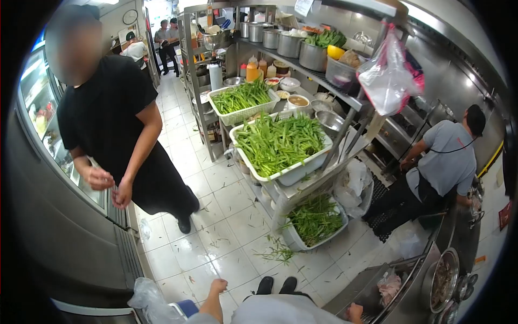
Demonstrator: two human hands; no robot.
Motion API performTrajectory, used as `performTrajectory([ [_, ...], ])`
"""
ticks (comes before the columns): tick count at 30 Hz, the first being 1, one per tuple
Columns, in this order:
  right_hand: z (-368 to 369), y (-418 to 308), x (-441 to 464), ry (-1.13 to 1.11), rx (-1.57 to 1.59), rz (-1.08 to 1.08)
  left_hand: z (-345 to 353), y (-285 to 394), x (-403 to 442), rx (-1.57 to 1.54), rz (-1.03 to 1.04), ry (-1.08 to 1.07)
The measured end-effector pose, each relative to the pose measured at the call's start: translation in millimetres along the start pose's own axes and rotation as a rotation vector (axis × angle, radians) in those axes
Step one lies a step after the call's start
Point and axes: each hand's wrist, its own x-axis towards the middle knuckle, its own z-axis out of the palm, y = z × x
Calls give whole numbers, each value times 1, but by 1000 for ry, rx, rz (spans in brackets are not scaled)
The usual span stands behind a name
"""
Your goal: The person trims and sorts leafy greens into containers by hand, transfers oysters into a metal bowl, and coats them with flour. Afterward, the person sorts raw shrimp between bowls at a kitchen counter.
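My left hand (218,286) hangs in front of me over the tiled floor, its fingers loosely curled in and nothing visible in them. Low in the view, my right hand (355,313) is beside the metal sink counter (345,294); its fingers are mostly hidden, and I cannot tell whether it touches the edge. A pinkish crumpled item (389,287) lies in the sink area near that hand. Ahead of me, a large white tub (294,177) of cut leafy greens (280,143) stands on a steel table, with a basket (243,114) of green stalks behind it.
A tub of trimmings (315,218) sits on the floor, with scraps (276,251) scattered beside it. A person in black (116,108) stands left by the fridge; another in grey (445,156) works at right. A metal bowl (441,278) stands at lower right, a plastic bag (148,297) lower left.
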Motion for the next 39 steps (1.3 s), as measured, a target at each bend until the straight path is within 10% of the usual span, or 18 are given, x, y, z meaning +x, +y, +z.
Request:
performTrajectory([
  [5, -43, -101, -64, -273, 0, 313, 11, 2, -47, -345, -24, 35],
  [14, 20, -328, 85, -725, -74, -44, -44, 212, -7, -110, 528, 311],
  [16, 39, -375, 110, -570, -312, -558, -67, 292, -36, -63, 754, 493],
  [24, 63, -496, 130, -499, 265, -599, -177, 469, -71, -348, 903, 525],
  [29, 105, -479, 111, -204, 468, -530, -192, 570, -124, -452, 1101, 54],
  [32, 138, -428, 86, -18, 626, -128, -168, 615, -100, -230, 1349, -640],
  [39, 173, -232, -51, 355, 431, 578, -45, 622, -162, 306, 1098, -1046],
])
